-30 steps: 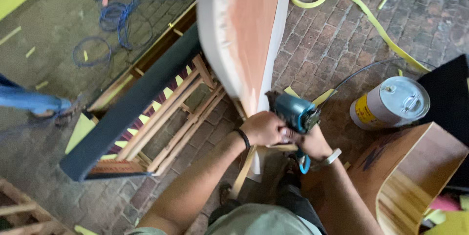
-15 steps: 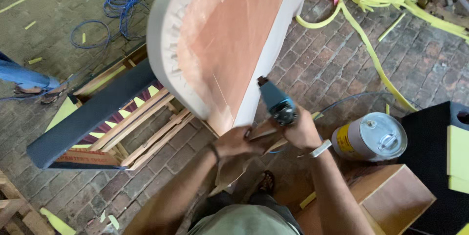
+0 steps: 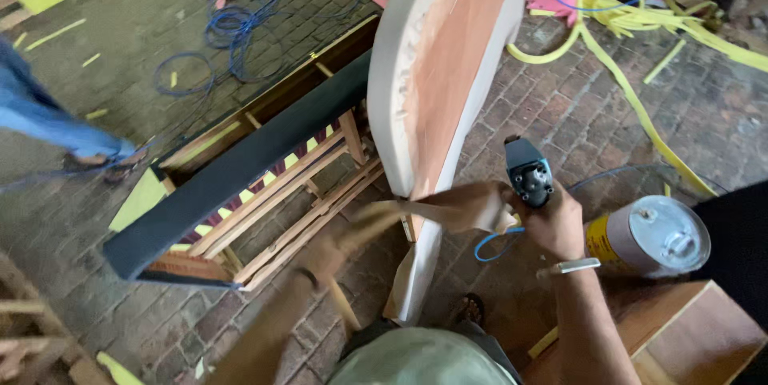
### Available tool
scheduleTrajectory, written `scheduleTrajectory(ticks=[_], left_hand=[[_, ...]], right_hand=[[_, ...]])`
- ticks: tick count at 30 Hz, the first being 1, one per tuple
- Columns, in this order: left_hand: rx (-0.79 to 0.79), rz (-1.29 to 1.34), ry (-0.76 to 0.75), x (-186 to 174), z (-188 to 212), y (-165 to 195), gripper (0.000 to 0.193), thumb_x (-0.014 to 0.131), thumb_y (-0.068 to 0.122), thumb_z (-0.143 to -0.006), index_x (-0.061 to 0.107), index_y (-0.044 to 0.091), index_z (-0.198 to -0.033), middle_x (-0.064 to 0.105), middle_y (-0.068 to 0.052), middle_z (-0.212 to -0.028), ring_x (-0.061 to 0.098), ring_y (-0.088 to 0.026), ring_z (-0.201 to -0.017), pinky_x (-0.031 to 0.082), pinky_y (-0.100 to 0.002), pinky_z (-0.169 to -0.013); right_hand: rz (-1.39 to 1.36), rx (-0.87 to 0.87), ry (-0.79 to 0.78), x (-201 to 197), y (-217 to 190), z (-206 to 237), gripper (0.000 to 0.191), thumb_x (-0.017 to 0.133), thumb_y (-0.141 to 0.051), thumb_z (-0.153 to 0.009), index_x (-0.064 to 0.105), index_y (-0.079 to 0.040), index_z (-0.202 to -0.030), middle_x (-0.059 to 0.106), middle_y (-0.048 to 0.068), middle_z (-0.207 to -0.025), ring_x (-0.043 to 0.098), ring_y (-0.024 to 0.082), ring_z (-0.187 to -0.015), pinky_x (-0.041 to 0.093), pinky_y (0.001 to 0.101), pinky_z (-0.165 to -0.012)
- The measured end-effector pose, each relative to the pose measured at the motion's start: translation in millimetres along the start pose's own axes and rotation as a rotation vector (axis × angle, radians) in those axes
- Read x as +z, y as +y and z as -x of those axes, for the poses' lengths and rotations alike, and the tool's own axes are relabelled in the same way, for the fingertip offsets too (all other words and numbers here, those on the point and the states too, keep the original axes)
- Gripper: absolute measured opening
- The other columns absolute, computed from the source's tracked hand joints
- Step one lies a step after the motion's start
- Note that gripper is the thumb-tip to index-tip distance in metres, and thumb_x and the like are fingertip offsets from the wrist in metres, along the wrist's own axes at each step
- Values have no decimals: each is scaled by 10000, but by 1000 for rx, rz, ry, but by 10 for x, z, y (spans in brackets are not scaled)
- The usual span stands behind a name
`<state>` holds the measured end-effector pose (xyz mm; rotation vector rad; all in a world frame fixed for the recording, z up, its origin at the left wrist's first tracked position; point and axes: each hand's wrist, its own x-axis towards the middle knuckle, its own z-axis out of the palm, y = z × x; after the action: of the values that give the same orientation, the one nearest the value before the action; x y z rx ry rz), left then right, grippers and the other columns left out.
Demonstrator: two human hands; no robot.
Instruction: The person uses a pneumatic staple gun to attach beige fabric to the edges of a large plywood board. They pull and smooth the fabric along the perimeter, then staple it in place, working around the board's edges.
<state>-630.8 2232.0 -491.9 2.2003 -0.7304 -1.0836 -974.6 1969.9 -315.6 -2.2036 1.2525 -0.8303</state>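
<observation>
My right hand (image 3: 552, 221), fingers wrapped round the teal-and-black pneumatic staple gun (image 3: 528, 173), sits just right of the tall upright fabric-edged plywood panel (image 3: 448, 89), nearer than my blurred left hand (image 3: 336, 253), whose fingers I cannot tell.

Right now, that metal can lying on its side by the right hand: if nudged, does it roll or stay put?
Probably rolls: the metal can lies on its side, round wall on the brick floor. The uneven brick joints may slow it. The wooden box close beside it would likely stop it that way. The right hand grips a staple gun, not the can.
</observation>
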Motion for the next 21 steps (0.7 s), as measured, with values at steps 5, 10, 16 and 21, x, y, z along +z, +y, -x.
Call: scheduleTrajectory(ticks=[5,10,16,21], left_hand=[[539,-22,207,306,622,412,342,640,297,-1020,703,37,-1232,752,-152,-1041,660,-161,-909,532,-334,-767],[939,-251,-54,85,874,1605,272,621,253,-988,669,92,-1202,687,-16,-686,594,-100,-467,487,-278,-376],[1252,-390,379,573,1072,2620,258,742,242,-888,603,67,-1017,674,-64,-720,605,-131,-539,484,-287,-453],[1127,-191,123,608,782,2273,210,696,241,-969,615,89,-1090,663,-26,-740,585,-127,-530,491,-276,-420]], right_hand=[[-57,161,-33,13,-126,472,304,840,-268,-832,744,-41,-1011,768,150,-863,752,209,-810,575,401,-727],[-619,233,-182,-34,-257,852,364,812,-177,-807,691,-68,-1133,785,43,-1007,720,134,-912,599,339,-774],[-862,179,-93,73,-582,918,378,838,-121,-825,646,-23,-1136,685,25,-927,650,136,-796,552,295,-704],[-734,230,8,-66,-524,784,236,853,-98,-828,661,-27,-945,685,10,-850,648,123,-745,535,283,-657]])
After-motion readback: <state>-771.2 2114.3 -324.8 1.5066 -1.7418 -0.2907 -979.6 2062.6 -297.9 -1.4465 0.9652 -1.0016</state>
